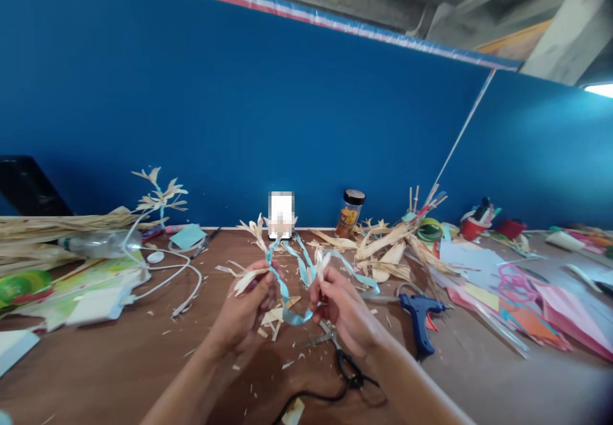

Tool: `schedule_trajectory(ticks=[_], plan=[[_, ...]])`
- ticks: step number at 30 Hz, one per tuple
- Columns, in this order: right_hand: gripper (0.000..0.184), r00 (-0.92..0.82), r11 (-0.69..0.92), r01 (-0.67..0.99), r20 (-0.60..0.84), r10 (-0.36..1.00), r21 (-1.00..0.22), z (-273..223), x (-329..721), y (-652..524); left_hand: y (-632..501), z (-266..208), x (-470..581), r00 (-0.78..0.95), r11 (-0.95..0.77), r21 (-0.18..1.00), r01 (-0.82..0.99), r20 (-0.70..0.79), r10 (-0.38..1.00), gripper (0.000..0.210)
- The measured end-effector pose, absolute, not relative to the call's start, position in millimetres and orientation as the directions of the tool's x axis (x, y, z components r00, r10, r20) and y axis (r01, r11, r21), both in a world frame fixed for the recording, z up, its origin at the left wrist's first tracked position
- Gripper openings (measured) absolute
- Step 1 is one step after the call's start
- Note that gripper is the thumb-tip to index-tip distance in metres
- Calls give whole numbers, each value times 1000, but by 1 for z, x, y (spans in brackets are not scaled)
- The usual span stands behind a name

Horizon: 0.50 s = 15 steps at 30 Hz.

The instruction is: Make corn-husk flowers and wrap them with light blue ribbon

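My left hand [256,297] is closed round a corn husk flower [255,229], its pale petals standing above the fingers. Light blue tape [285,294] wraps its stem and hangs in a loop across to my right hand [338,304]. The fingers of that hand are pinched together on the tape, and a whitish, shiny bit [323,260] pokes up above them; I cannot tell what it is. More blue strips trail on the table behind. Below my hands lie scissors [348,364] with black handles and several husk scraps [275,316].
A blue hot glue gun [419,320] lies right of my right hand. Dried husks [390,246] and a black-lidded jar [350,214] are behind it. A finished husk flower stem [163,198], white cables [191,272] and a plastic bottle [103,244] are at left. Coloured paper [569,310] covers the right.
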State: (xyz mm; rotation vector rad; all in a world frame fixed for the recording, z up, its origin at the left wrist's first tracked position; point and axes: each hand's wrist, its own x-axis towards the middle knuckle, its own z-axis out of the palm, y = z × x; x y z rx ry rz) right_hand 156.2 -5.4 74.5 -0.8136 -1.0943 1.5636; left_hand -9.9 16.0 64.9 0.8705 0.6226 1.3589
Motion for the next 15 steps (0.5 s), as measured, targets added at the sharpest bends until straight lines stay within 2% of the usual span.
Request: schedule_trajectory(ticks=[7,11,15], plan=[[16,-205,-181,-274,-126,970,-945,44,136,-6,23,55,-8,127,-39,893,-448,107,986,22],[19,-193,-142,-276,-90,977,-951,33,129,-7,25,51,-7,102,-19,876,-482,77,992,21],[20,-117,-82,-366,-42,992,-927,26,129,-4,26,47,-3,92,41,883,-468,3,996,25]])
